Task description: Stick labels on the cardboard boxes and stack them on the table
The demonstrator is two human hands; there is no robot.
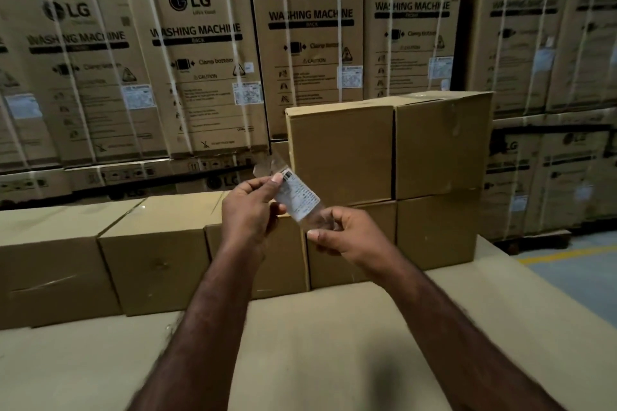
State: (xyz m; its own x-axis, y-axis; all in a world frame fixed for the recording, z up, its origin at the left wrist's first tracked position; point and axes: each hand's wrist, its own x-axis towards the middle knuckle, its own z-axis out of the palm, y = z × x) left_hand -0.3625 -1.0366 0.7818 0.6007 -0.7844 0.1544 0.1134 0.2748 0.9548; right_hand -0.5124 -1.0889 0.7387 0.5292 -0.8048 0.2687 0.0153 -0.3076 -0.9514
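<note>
A white printed label (297, 195) with a barcode sits on a strip of clear tape, held up between both hands in front of the boxes. My left hand (248, 210) pinches its upper left end. My right hand (347, 235) pinches its lower right end. Behind the hands, plain cardboard boxes stand on the table (300, 360): a row of low boxes (153, 257) runs across to the left, and two more boxes (340, 150) are stacked on the row at the right.
Tall strapped washing-machine cartons (200, 53) form a wall behind the table. At the far right the table edge drops to a grey floor with a yellow line (567, 253).
</note>
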